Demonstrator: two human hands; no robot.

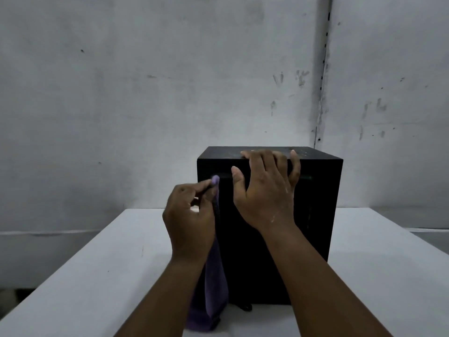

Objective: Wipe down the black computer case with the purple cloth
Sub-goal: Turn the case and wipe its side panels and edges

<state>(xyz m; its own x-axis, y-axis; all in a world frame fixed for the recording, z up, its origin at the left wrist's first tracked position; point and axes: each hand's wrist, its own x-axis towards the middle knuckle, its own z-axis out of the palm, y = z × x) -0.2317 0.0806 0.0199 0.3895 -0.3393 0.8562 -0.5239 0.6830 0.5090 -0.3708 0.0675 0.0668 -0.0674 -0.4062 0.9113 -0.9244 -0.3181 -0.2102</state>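
Note:
A black computer case (313, 215) stands upright on the white table (97, 276), in the middle of the view. My right hand (264, 190) rests on its near top edge, fingers hooked over onto the top and thumb against the front face. My left hand (189, 215) pinches one corner of the purple cloth (215, 283) at the case's upper left front. The cloth hangs straight down along the case's left front edge. Its lower end lies bunched on the table.
A stained grey wall (170, 93) rises right behind the table, with a vertical seam at the right. The table's left edge runs diagonally, and a lower floor area shows beyond it. A small black foot (245, 307) pokes out under the case.

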